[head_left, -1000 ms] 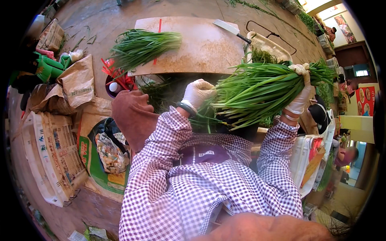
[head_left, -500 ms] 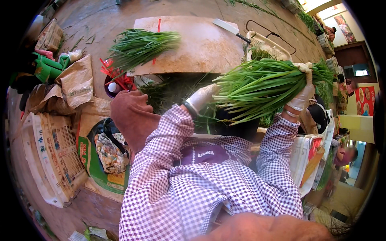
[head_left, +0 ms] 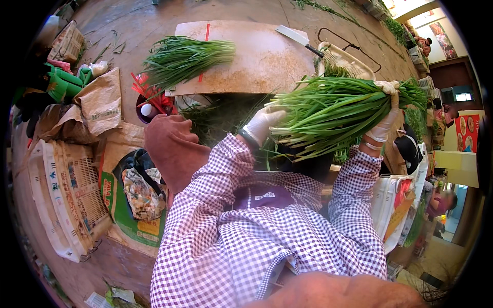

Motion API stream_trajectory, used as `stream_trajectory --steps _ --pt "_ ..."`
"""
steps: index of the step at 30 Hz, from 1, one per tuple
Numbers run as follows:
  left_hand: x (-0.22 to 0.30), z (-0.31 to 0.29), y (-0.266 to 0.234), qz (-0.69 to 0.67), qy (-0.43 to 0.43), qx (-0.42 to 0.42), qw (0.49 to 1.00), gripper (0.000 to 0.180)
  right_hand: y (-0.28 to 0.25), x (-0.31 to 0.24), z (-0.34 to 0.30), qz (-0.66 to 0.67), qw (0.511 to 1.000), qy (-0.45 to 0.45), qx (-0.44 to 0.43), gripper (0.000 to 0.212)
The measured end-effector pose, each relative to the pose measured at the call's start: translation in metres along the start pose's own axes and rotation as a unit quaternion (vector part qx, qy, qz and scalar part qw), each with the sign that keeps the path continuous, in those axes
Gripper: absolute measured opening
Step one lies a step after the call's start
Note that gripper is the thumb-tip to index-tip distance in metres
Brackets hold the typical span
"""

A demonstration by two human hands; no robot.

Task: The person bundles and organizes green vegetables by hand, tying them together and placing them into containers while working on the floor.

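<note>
A thick bunch of garlic chives (head_left: 334, 115) is held out in front of me on the right, its pale stem ends pointing left. My right hand (head_left: 385, 110), in a whitish glove, is wrapped around the bunch near its leafy end. At the stem ends is my gloved left hand (head_left: 263, 124), fingers curled in against a few stalks; how many it grips is unclear. On the pale board (head_left: 262, 66) lies another bunch of garlic chives (head_left: 187, 59), leaves toward the left. A knife (head_left: 295, 37) with a dark handle rests at the board's far right corner.
A white basket (head_left: 349, 60) with a dark handle and greens stands right of the board. Left of it is a tub (head_left: 146, 110) with red ties. Loose leaves lie below the board. White crates (head_left: 61, 200) and sacks (head_left: 100, 102) fill the left side; a person (head_left: 440, 204) is far right.
My left hand has shifted slightly right along the stem ends, its fingers curling in. The right hand keeps its hold on the bunch. The whole view has moved a little.
</note>
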State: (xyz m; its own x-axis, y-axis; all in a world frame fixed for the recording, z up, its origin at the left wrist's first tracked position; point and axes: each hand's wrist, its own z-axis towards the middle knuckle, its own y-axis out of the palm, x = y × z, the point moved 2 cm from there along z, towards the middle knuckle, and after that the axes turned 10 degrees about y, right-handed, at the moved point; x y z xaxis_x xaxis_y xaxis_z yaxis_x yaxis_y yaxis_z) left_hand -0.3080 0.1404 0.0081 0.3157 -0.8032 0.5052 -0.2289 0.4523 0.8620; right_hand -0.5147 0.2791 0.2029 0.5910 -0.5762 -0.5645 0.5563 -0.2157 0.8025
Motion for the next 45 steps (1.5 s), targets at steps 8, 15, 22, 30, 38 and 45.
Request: stream_trajectory --steps 8,15,22,30,38,45 --pt "-0.002 -0.003 -0.001 0.123 0.001 0.079 0.989 0.019 -0.003 0.003 0.003 0.009 1.000 0.017 -0.012 0.015" --pt "0.000 -0.005 -0.086 0.713 -0.151 0.056 0.682 0.031 0.002 -0.018 0.000 0.020 0.999 0.000 -0.049 0.014" --pt "-0.018 0.009 -0.046 0.212 0.083 0.017 0.974 0.051 -0.012 -0.012 0.002 0.002 1.000 0.000 -0.021 0.016" --pt "-0.019 0.014 -0.028 0.125 0.096 0.117 0.981 0.035 -0.012 -0.002 0.005 -0.031 0.999 0.002 -0.015 0.019" --pt "-0.030 0.013 -0.034 0.136 0.054 0.107 0.984 0.029 -0.014 0.003 0.005 -0.060 0.998 0.007 0.002 0.018" --pt "-0.040 0.014 -0.058 0.213 0.038 0.125 0.968 0.014 -0.011 0.005 0.003 -0.070 0.997 0.000 0.021 0.018"
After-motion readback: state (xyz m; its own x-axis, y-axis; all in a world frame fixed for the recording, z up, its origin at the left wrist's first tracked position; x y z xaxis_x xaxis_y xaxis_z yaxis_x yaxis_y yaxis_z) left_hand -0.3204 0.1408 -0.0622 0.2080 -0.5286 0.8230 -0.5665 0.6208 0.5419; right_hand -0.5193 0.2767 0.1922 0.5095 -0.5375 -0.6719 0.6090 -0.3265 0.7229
